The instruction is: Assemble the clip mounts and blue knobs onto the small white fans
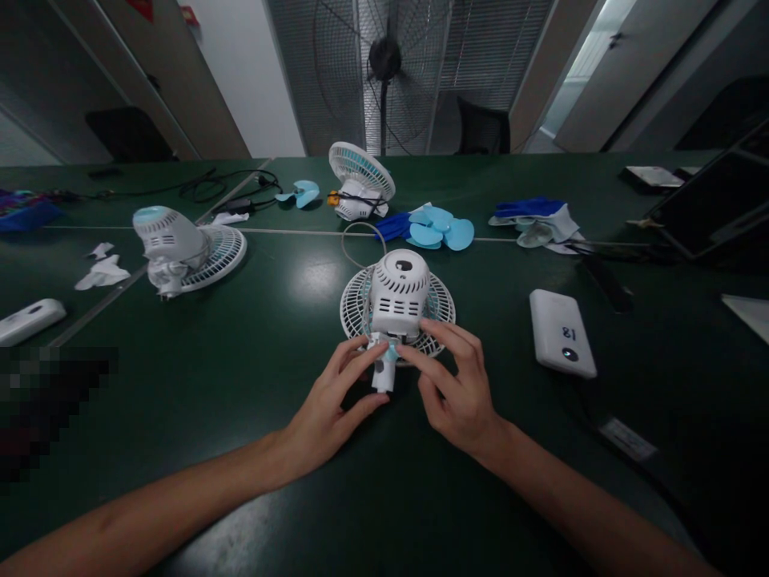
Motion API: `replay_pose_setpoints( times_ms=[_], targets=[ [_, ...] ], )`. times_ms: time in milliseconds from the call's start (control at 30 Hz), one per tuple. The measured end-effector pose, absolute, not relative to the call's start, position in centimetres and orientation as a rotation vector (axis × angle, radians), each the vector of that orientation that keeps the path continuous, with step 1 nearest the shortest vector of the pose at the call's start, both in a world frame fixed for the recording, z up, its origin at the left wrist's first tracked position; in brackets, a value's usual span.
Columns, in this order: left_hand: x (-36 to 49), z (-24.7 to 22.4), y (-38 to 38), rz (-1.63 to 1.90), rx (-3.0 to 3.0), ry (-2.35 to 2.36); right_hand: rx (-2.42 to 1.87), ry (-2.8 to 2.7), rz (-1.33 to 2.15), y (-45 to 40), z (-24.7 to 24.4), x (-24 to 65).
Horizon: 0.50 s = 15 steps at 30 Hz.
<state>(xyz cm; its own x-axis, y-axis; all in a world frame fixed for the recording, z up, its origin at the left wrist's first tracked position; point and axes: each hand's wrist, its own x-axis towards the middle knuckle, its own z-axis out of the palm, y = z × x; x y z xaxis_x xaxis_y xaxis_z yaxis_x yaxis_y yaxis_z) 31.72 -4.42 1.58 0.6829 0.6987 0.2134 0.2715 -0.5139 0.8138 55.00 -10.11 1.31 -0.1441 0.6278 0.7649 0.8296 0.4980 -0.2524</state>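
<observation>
A small white desk fan (401, 292) lies with its grille (443, 308) down on the green table, its motor housing upward. At the near end juts its white neck bracket (383, 375), with a small light-blue piece (392, 350) on it. My left hand (333, 401) is closed around the bracket, thumb at the lower end and index fingertip by the blue piece. My right hand (460, 385) has its fingers apart. Its index fingertip touches the blue piece, and another finger rests against the housing's lower edge. The fingertips partly cover the bracket.
Another white fan (174, 248) lies to the left, and one more fan (360, 184) stands at the back. Light-blue blades (441, 228) lie beyond my fan. Gloves (541, 220) and a white device marked 81 (561, 332) are on the right. A cord (348, 248) loops behind the housing.
</observation>
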Motion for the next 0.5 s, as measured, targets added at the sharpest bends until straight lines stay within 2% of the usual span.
replay_pose_setpoints(
  times_ms=[333,500],
  targets=[
    [31.70,1.69,-4.47,0.666,2.125,0.749,-1.336,-1.828,-0.265,-9.70,0.99,54.97],
    [31.67,1.62,-4.42,0.700,2.141,0.731,-1.208,-1.907,-0.255,-10.12,1.35,54.96]
  ],
)
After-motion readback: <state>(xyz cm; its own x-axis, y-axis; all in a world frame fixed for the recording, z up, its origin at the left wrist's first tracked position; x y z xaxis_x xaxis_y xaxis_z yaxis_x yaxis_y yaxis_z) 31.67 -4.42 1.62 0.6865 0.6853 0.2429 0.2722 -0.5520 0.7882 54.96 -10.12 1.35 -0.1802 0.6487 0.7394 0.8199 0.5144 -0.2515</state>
